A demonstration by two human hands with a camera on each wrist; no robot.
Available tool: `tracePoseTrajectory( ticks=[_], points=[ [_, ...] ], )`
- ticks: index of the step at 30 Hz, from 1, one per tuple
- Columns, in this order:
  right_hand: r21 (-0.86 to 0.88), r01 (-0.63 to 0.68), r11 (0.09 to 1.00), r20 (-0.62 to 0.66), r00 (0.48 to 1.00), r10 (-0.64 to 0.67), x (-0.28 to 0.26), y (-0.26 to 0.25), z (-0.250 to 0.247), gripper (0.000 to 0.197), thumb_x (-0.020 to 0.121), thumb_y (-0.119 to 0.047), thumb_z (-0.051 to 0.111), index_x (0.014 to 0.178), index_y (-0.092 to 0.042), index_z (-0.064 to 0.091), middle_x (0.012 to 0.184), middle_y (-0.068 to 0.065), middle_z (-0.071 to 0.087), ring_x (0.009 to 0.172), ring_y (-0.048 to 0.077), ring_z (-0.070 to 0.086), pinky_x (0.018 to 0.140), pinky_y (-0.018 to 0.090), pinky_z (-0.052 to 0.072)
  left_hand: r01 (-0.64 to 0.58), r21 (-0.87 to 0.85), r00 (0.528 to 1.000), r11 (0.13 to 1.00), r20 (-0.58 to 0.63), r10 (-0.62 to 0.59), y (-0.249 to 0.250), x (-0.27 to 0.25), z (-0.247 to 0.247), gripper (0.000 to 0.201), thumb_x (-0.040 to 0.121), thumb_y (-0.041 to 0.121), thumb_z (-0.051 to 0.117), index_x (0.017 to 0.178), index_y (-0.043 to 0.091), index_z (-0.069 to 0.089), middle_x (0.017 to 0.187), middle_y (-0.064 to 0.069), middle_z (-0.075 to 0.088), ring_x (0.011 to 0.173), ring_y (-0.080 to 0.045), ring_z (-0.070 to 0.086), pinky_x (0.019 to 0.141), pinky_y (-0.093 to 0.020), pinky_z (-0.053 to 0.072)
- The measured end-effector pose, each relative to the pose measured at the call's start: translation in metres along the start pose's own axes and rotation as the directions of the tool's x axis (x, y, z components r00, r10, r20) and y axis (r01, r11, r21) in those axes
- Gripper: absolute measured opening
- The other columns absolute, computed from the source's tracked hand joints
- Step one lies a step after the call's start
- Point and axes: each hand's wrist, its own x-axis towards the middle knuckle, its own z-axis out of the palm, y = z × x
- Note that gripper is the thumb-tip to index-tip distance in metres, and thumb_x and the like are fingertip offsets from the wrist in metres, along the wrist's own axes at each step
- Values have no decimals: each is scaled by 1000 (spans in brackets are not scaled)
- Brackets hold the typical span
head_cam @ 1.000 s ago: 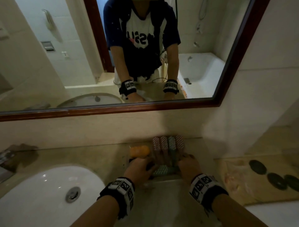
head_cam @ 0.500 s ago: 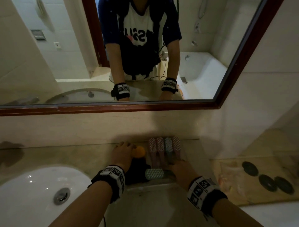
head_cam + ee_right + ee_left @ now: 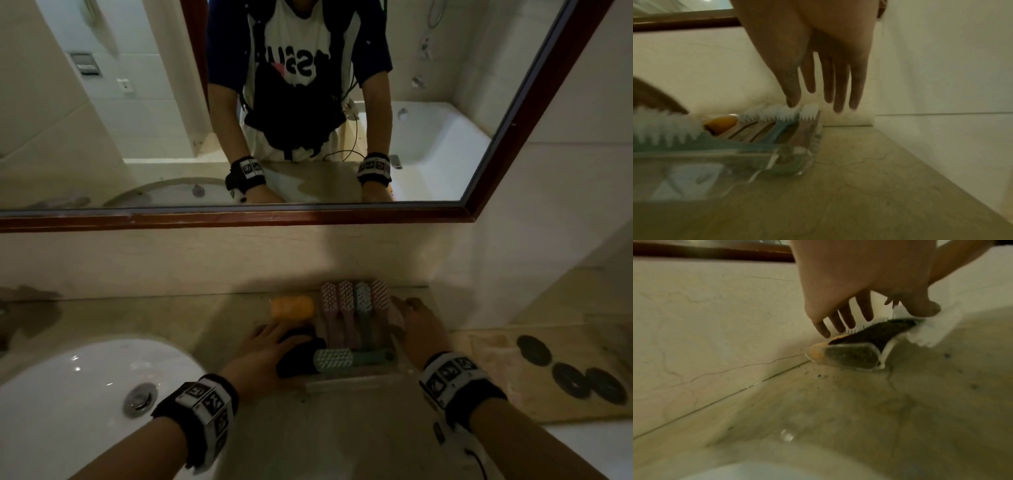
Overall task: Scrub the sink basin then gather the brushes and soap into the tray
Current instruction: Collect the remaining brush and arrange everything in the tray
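Observation:
A clear tray (image 3: 356, 378) stands on the counter by the back wall. It holds an orange soap (image 3: 293, 307), several pink and teal brushes (image 3: 354, 301) side by side, one teal brush (image 3: 334, 359) lying across the front, and a black pad (image 3: 296, 359). My left hand (image 3: 274, 337) rests over the pad at the tray's left side, its fingers (image 3: 840, 321) straight and spread. My right hand (image 3: 419, 325) lies along the tray's right side with straight fingers (image 3: 838, 91), the thumb touching white bristles (image 3: 807, 112). The white sink basin (image 3: 68, 394) is at lower left.
The basin's metal drain (image 3: 138, 399) is closed. Three dark round discs (image 3: 568, 375) lie on a mat to the right. A framed mirror (image 3: 239, 219) runs above the backsplash, and a side wall (image 3: 941, 73) stands close on the right.
My left hand came back from the soap to the black pad at the tray's left front. My right hand slid from the tray's front to its right side, farther back.

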Motion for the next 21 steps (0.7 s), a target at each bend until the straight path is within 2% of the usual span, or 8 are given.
tracePoseTrajectory(
  ticks=[2, 4, 8, 12, 16, 19, 21],
  points=[
    [11, -105, 994, 121, 987, 103, 4, 7, 5, 59, 95, -22, 50, 148, -18, 24, 135, 14, 49, 119, 30, 54, 96, 34, 46, 42, -4, 998, 999, 36, -42, -2, -7, 0, 82, 66, 75, 52, 139, 40, 36, 150, 6, 35, 137, -19, 37, 115, -38, 23],
    [42, -162, 986, 186, 971, 152, 7, 8, 14, 69, 92, -23, 55, 150, -18, 18, 128, 15, 57, 114, 30, 58, 94, 34, 48, 128, -48, 987, 991, 103, -123, -2, -7, -5, 87, 63, 75, 52, 141, 41, 32, 154, 7, 25, 141, -18, 28, 118, -36, 15],
    [7, -201, 980, 230, 954, 194, 6, 0, 20, 83, 87, -25, 63, 150, -13, 9, 125, 17, 60, 113, 31, 60, 93, 35, 50, 96, 28, 989, 995, 106, -99, 5, -5, -10, 81, 71, 69, 57, 141, 38, 33, 153, 9, 25, 140, -18, 28, 117, -36, 22],
    [-29, -173, 984, 228, 958, 175, 5, -6, 17, 76, 92, -21, 57, 149, -8, 9, 132, 17, 55, 119, 31, 56, 97, 34, 47, 171, 3, 979, 985, 116, -170, 2, -4, -18, 78, 73, 60, 64, 141, 36, 33, 153, 9, 24, 138, -19, 28, 116, -37, 26],
    [-79, -146, 986, 191, 969, 158, 2, -12, 10, 69, 95, -14, 50, 149, -7, 9, 134, 18, 53, 121, 32, 55, 101, 36, 46, 179, 23, 970, 984, 163, -181, 6, 2, -23, 82, 71, 60, 67, 141, 34, 33, 151, 5, 25, 134, -22, 33, 110, -39, 36],
    [-68, -155, 986, 187, 968, 166, 1, -15, 8, 59, 98, -13, 44, 149, -9, 14, 133, 19, 54, 119, 31, 56, 99, 35, 46, 217, 39, 962, 975, 163, -220, 12, 6, -23, 84, 70, 59, 69, 141, 32, 32, 150, 2, 25, 135, -24, 33, 112, -41, 34],
    [-47, -164, 985, 172, 970, 169, 2, -16, 6, 50, 100, -14, 39, 147, -11, 21, 129, 18, 57, 114, 31, 59, 94, 34, 48, 236, 62, 956, 970, 165, -243, 11, 6, -21, 85, 71, 59, 68, 142, 32, 31, 151, 2, 23, 135, -26, 32, 113, -43, 32]
  ],
)
